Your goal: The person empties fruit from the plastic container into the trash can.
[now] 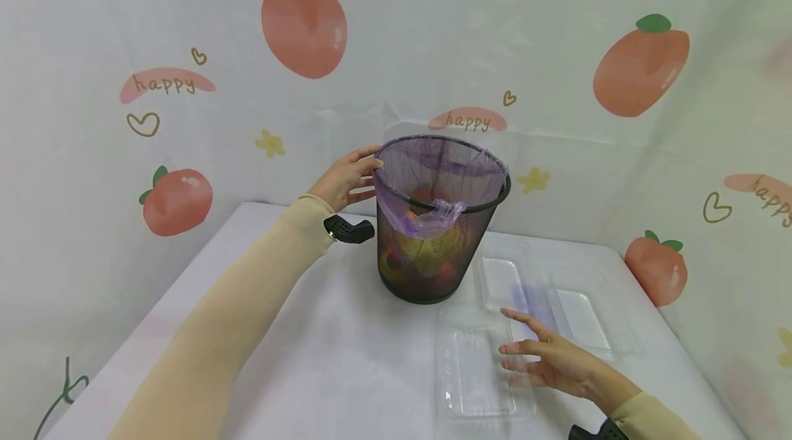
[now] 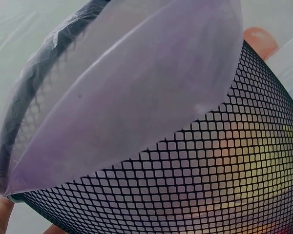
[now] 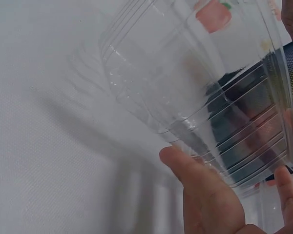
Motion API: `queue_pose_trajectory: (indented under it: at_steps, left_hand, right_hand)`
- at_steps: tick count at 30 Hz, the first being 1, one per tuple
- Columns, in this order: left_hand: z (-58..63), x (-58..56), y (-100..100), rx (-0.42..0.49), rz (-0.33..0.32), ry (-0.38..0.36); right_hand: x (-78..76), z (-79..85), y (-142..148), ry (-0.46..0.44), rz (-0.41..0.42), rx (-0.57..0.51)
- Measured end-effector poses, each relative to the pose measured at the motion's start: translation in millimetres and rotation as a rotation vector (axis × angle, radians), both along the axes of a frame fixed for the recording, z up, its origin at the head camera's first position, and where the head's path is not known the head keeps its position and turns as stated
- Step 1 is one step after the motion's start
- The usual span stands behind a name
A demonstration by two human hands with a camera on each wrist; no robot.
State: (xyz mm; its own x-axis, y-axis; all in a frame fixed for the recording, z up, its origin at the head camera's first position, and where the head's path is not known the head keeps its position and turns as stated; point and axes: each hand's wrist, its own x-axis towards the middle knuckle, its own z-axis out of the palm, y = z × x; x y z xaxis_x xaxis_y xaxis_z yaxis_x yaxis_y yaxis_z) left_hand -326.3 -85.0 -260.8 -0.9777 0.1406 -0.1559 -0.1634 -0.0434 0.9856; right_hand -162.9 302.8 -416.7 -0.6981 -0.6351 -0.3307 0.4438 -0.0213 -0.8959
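Note:
A black mesh wastebasket (image 1: 427, 254) stands on the table, lined with a thin purple plastic bag (image 1: 433, 223) folded over its rim. My left hand (image 1: 349, 179) grips the rim at its left side, bag edge included; only fingertips show in the left wrist view. Yellow-green and red rounded things show blurred through the mesh. My right hand (image 1: 553, 364) holds a clear plastic container (image 1: 476, 375) at its right side, fingers spread. In the right wrist view the container (image 3: 151, 92) is tilted, with the thumb on one side and fingers on the other.
More clear plastic containers (image 1: 581, 320) lie to the right of the wastebasket, with a purplish patch (image 1: 535, 306) among them. A white curtain (image 1: 396, 34) printed with peaches hangs behind the white table (image 1: 334, 364).

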Motion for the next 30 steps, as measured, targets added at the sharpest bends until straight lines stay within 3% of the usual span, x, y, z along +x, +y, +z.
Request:
queue_pose_trajectory:
  at_steps: [10,18,30]
  left_hand:
    - [-0.3,-1.2,-1,0.001,-0.006,0.000]
    - [0.1,-0.2,-1,-0.001,-0.005,0.002]
    - [0.3,-1.6,0,-0.007,-0.002,-0.001]
  right_hand:
    - [-2.4,-1.7,10,-0.016,0.016,0.002]
    - [-5.3,-7.7,14,-0.036,0.050,-0.062]
    - [-6.4,-14.3,16,-0.037,0.034,-0.065]
